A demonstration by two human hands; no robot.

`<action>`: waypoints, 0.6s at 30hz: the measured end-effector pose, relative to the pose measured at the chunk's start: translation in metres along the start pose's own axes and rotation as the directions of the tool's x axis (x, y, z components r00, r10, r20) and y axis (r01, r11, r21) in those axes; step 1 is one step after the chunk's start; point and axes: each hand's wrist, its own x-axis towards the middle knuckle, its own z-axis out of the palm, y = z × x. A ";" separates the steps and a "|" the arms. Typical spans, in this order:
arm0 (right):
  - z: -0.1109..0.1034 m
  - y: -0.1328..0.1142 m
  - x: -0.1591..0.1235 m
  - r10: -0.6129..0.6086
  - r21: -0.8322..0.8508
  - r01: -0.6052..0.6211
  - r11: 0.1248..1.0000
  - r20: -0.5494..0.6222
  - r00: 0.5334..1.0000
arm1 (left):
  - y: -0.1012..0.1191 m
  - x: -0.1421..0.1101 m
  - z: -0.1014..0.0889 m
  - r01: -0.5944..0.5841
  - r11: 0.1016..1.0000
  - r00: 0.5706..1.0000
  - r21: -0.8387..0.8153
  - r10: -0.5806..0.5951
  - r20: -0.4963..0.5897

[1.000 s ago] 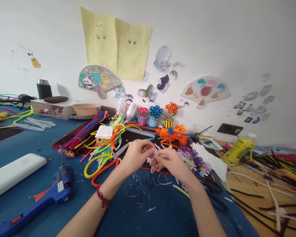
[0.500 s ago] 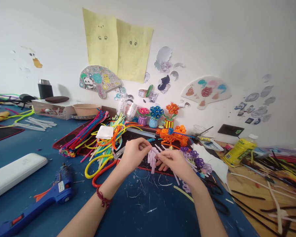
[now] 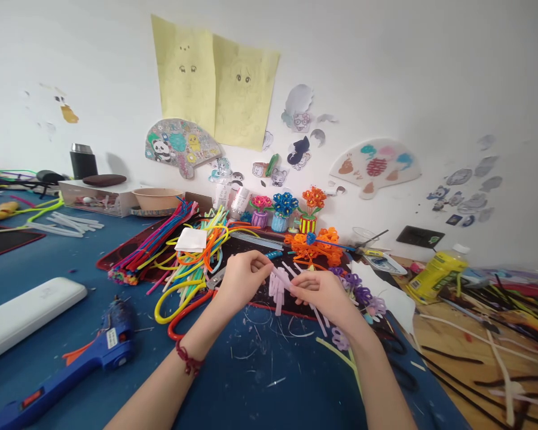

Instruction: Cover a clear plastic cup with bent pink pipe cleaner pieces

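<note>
A short lilac pipe cleaner stretches between my two hands. My left hand pinches its left end between thumb and fingertips. At its other end, the thumb and fingers of my right hand are closed on it. Just below and behind it lies a small pile of cut lilac pieces on a dark mat. Scissors with yellow and red handle loops rest left of my left hand. Purple looped flowers lie beyond my right hand.
A blue glue gun and a white case lie at left. Bundled coloured pipe cleaners are behind the scissors. Small potted flowers stand by the wall, with orange looped pieces in front. A yellow bottle stands right.
My hands have drawn slightly apart, so the lilac pipe cleaner between them now shows straight. The pile of lilac pieces, mostly hidden by my fingers before, has come into view.
</note>
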 end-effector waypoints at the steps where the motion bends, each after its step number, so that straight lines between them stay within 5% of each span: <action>1: 0.001 -0.001 0.000 -0.011 -0.022 0.011 1.000 -0.013 1.000 | 0.000 0.000 0.000 0.005 1.000 1.000 -0.002 -0.005 -0.006; 8: 0.005 -0.008 0.001 -0.088 -0.186 0.063 0.981 -0.126 0.988 | -0.002 0.001 0.002 0.041 0.999 0.999 -0.023 -0.042 -0.034; 14: 0.003 -0.003 0.002 -0.181 -0.348 0.125 0.929 -0.133 0.974 | 0.002 0.000 -0.001 0.110 0.991 0.993 -0.070 -0.113 -0.034; 18: 0.000 -0.001 0.002 -0.138 -0.364 0.089 0.927 -0.114 0.984 | -0.005 0.003 0.000 0.147 0.980 0.989 -0.137 -0.149 -0.011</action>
